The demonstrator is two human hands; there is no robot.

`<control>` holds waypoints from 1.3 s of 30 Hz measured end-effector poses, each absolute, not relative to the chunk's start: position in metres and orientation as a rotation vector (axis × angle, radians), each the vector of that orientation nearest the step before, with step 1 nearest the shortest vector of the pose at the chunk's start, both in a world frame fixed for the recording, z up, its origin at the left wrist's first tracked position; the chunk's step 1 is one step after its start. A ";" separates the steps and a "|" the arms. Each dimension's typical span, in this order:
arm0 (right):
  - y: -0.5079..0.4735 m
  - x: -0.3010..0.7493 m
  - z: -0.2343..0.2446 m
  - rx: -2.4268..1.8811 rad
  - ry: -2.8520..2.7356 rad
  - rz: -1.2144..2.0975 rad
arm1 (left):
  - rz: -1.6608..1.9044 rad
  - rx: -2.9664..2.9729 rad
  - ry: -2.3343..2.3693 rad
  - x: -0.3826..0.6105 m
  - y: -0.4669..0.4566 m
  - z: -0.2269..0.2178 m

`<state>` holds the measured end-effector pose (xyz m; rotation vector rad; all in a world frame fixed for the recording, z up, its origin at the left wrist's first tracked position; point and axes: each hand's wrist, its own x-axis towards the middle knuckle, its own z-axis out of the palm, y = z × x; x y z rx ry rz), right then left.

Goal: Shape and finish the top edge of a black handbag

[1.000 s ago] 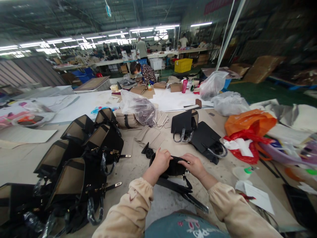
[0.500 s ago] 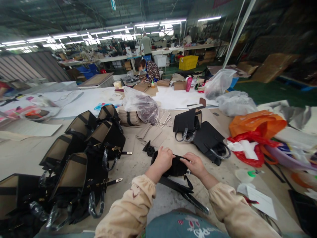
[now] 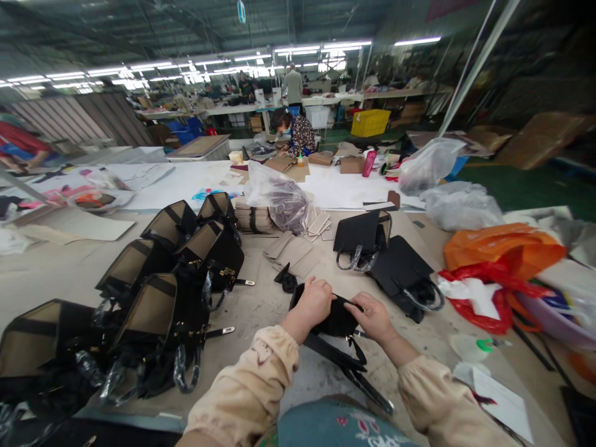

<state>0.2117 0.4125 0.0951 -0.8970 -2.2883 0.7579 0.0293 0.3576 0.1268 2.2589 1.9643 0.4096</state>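
A black handbag (image 3: 333, 323) lies on the table right in front of me, its opening turned up and its strap and handle hanging toward my body. My left hand (image 3: 313, 304) is closed on the bag's upper edge at the left, fingers bent over the rim. On the right side of the same edge, my right hand (image 3: 371, 313) pinches the rim between thumb and fingers. The fingertips of both hands are partly hidden by the black material. Just beyond the bag lies a small black scrap of fabric (image 3: 286, 277).
Several black handbags (image 3: 144, 310) stand at the left with plastic-wrapped handles. Two more, one a black bag (image 3: 404, 270), lie ahead right. Beige card pieces (image 3: 291, 253) and a clear plastic bag (image 3: 282, 198) lie beyond. An orange bag (image 3: 505, 245) and green-tipped bottle (image 3: 472, 346) are at right.
The view has swung slightly left, so things appear further right. Both hands stay on the bag's rim, with only a slight shift. A person in red has come into view at far left.
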 end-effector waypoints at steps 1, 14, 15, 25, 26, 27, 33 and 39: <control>0.413 0.212 0.095 -0.893 -2.301 0.755 | 0.411 2.261 1.962 0.029 0.357 0.127; 0.420 0.217 0.093 -0.860 -2.400 0.729 | 0.244 2.341 1.850 0.000 0.360 0.142; 0.420 0.218 0.092 -0.867 -2.398 0.717 | 0.234 2.343 1.847 -0.006 0.361 0.144; 0.421 0.217 0.093 -0.878 -2.399 0.660 | 0.194 2.313 1.925 -0.015 0.361 0.148; 0.421 0.217 0.094 -0.876 -2.400 0.663 | 0.192 2.308 1.932 -0.014 0.361 0.147; 0.421 0.217 0.094 -0.876 -2.398 0.674 | 0.191 2.302 1.937 -0.013 0.361 0.147; 0.420 0.217 0.094 -0.884 -2.373 0.741 | 0.203 2.276 1.956 -0.011 0.362 0.144; 0.419 0.216 0.095 -0.880 -2.378 0.722 | 0.213 2.244 1.965 -0.009 0.363 0.142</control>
